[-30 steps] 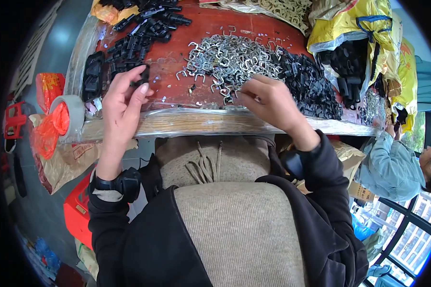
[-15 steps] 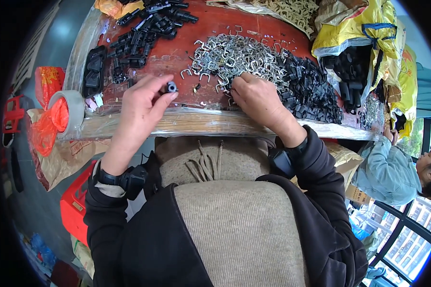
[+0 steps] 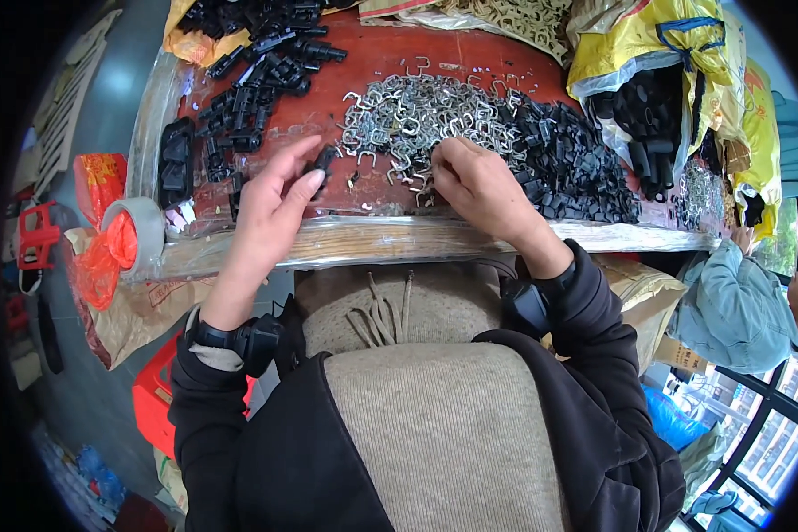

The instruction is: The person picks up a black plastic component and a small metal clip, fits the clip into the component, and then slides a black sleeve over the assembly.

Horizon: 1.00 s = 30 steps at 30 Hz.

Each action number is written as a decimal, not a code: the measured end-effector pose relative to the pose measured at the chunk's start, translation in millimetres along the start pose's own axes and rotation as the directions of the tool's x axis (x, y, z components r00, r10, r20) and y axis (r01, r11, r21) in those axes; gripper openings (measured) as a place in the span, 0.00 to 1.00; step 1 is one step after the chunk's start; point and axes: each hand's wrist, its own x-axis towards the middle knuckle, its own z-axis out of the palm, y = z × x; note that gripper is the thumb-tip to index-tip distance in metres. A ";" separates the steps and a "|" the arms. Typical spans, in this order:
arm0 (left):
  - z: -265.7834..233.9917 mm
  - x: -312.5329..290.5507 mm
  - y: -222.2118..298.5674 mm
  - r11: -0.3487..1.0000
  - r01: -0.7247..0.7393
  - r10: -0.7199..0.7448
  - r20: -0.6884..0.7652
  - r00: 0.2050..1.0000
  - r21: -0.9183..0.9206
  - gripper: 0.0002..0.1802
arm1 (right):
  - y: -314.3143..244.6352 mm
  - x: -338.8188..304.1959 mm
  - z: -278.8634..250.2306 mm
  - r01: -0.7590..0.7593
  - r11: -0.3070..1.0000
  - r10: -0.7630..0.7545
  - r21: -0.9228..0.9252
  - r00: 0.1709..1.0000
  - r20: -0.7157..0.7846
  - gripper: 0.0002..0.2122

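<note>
My left hand (image 3: 264,206) is closed on a small black plastic part (image 3: 325,160), pinched between thumb and fingers above the red tabletop (image 3: 315,111). My right hand (image 3: 489,193) is closed too, its fingers curled at the near edge of a heap of U-shaped metal clips (image 3: 417,115). Whatever its fingertips hold is hidden. To the right of the clips, and touching them, lies a heap of small black plastic pieces (image 3: 581,173). Larger black plastic assemblies (image 3: 262,84) are piled at the far left, beyond my left hand.
A wooden edge wrapped in clear film (image 3: 381,241) borders the table's near side. A grey tape roll (image 3: 151,235) and red plastic bag (image 3: 105,266) are at the left corner. Yellow sacks (image 3: 700,71) with black tubes (image 3: 652,146) stand right. A person in light blue (image 3: 736,306) sits beyond.
The black part in my left hand has turned: its round hollow end faced up before, and its long side shows now. My right hand stays by the clips. The whole view has shifted slightly.
</note>
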 end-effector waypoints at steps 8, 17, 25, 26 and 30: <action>34.5 7.9 31.1 -0.166 0.548 -0.268 0.572 0.775 -0.820 0.14 | -22.1 -7.1 -11.9 -0.241 0.834 0.237 0.497 0.969 0.072 0.03; 48.8 7.2 37.0 -0.346 0.710 -0.058 0.769 0.637 -0.614 0.11 | -26.7 -12.6 -8.8 0.167 0.955 -0.120 0.245 0.973 -0.197 0.06; 54.6 2.3 37.0 -0.290 0.690 -0.149 0.744 0.652 -0.663 0.09 | -24.0 -17.0 -4.7 0.307 0.947 -0.275 0.094 0.927 -0.255 0.08; 55.3 2.0 37.0 -0.309 0.684 -0.159 0.745 0.648 -0.661 0.09 | -24.1 -17.5 -5.0 0.312 0.946 -0.281 0.090 0.926 -0.253 0.09; 57.6 0.4 35.3 -0.321 0.669 -0.189 0.738 0.648 -0.670 0.09 | -26.1 -19.0 -5.4 0.318 0.945 -0.292 0.075 0.924 -0.246 0.09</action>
